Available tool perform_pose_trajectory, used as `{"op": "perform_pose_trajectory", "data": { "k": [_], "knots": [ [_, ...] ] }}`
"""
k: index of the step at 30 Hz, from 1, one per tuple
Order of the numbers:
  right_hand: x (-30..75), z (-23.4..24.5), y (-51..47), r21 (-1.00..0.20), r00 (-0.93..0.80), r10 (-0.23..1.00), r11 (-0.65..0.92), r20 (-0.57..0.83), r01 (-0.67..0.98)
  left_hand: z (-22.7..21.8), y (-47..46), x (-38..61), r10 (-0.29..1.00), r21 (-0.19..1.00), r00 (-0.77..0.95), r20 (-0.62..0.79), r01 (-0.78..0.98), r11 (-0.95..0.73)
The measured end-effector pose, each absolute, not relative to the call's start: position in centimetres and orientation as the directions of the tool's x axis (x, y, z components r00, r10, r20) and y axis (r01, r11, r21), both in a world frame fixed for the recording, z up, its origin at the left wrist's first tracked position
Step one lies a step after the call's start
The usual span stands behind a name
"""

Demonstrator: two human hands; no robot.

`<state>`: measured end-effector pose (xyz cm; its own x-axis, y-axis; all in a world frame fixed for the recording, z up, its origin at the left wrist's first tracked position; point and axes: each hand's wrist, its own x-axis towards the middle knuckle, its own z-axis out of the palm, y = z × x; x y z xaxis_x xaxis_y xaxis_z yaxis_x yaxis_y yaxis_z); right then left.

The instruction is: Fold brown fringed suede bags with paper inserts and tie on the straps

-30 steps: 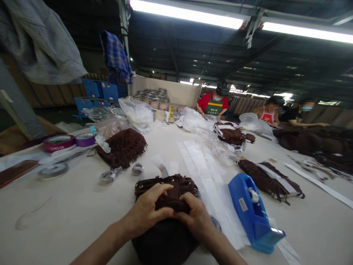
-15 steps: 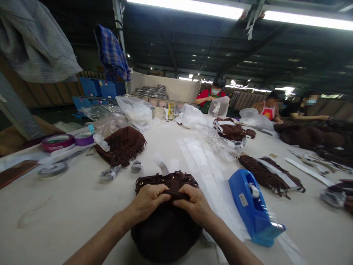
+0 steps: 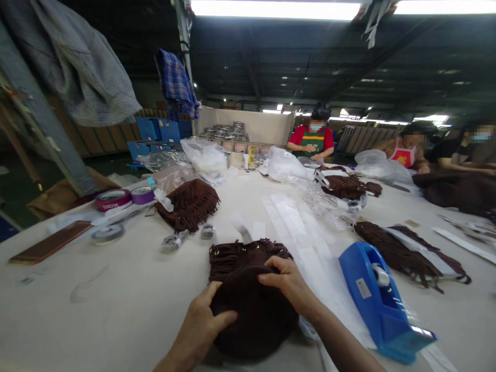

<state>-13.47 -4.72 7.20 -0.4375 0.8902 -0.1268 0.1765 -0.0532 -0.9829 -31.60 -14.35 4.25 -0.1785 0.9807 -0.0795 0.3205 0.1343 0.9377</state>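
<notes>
On table (image 3: 135,320): paired pinch released, brown bag (image 3: 251,325) face accessible; side gripped by left hand (image 3: 199,325), edge seemingly by right hand (image 3: 290,283).

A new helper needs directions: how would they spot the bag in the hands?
On the pale table, find the blue tape dispenser. Left of it, the left hand and right hand hold a dark brown bag. Unlike the fringed brown bundle farther back, it shows a smooth, rounded surface toward the camera.

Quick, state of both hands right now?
Left hand: holding the dark brown, rounded, suede-like bag by its left side.
Right hand: holding the same bag near its upper edge.
</notes>
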Motion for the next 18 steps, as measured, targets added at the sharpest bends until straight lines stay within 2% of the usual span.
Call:
{"op": "perform_pose_trajectory", "data": {
  "k": [3,5,11,13,15,18],
  "knots": [
    [-13.3,6.9,-4.5,-0.987,-0.407,0.902,-0.103,-0.146,0.124,4.4,-13.8,-32.1,0.993,0.955,-0.088,-0.076,0.28,0.098],
    [-13.4,6.8,-4.5,-0.988,-0.375,0.916,-0.106,-0.142,0.113,4.5,-13.7,-32.3,0.993,0.952,-0.103,-0.064,0.292,0.091],
    [-14.3,7.2,-4.6,-0.987,-0.365,0.921,-0.096,-0.137,0.13,3.2,-14.4,-30.9,0.87,0.86,-0.488,0.069,0.471,0.196],
    [-14.4,7.1,-4.1,-0.982,-0.402,0.9,-0.115,-0.168,0.153,2.3,-14.3,-31.0,0.887,0.872,-0.459,0.062,0.457,0.176],
    [-14.4,7.0,-3.4,-0.975,-0.441,0.878,-0.107,-0.184,0.193,1.5,-13.9,-31.7,0.935,0.895,-0.348,0.066,0.435,0.098],
    [-14.1,7.2,-2.6,-0.971,-0.47,0.871,-0.035,-0.147,0.238,0.7,-12.8,-33.2,0.963,0.898,-0.255,0.091,0.439,0.031]
  ]
}}
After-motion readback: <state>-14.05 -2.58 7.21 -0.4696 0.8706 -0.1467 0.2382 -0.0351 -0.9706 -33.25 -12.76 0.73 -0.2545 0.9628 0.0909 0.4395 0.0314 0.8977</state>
